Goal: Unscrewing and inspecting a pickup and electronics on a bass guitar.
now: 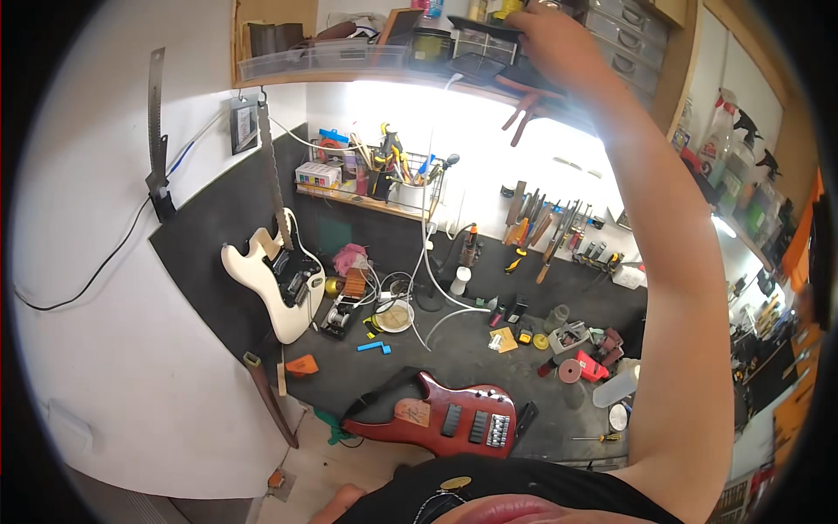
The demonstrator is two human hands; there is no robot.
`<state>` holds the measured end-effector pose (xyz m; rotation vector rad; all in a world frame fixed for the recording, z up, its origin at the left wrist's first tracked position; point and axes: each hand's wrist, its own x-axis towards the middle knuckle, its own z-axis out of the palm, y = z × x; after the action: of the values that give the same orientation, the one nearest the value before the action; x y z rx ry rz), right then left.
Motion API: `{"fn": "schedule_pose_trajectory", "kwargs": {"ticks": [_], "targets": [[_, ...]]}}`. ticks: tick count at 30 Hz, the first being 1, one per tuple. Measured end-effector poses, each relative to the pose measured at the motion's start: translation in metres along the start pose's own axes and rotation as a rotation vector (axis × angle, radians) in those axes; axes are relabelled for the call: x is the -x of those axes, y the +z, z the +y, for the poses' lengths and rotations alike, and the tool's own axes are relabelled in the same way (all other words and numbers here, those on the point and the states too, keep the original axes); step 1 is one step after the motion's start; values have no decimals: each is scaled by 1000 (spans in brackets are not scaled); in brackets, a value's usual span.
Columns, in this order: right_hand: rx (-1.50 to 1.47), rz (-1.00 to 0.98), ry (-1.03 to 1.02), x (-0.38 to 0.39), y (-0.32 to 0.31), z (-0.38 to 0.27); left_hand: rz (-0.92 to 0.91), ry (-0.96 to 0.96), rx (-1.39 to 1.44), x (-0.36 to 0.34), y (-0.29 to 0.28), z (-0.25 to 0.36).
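My right arm reaches up along the right side to the shelf at the top. There my right hand (559, 44) is bent with its fingertips against a dark, flat, elongated object (483, 26), which they seem to grip; its kind is unclear. A dark clear-sided container (429, 45) and a small drawer box (482, 45) stand just below it. Brown straps (522, 118) hang over the shelf edge under my wrist. On the bench in front of my body lies a red bass guitar (458, 419) with a black strap. My left hand is out of view; only a bit of skin shows low down.
A cream guitar body (279, 284) leans at the bench's left. Cables, a white bowl (395, 316), a blue string winder (374, 348) and a screwdriver (598, 438) lie on the bench. Chisels (550, 231) hang on the wall. Spray bottles (720, 131) stand at the right.
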<state>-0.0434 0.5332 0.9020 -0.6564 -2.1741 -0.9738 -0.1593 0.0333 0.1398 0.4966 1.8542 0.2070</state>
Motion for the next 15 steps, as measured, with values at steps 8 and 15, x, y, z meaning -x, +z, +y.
{"fn": "schedule_pose_trajectory", "kwargs": {"ticks": [8, 15], "targets": [[199, -110, -21, 9, 65, 36, 111, -202, -120, -57, 41, -100], [-149, -124, 28, 18, 40, 27, 104, 232, 289, -58, 42, -148]]}}
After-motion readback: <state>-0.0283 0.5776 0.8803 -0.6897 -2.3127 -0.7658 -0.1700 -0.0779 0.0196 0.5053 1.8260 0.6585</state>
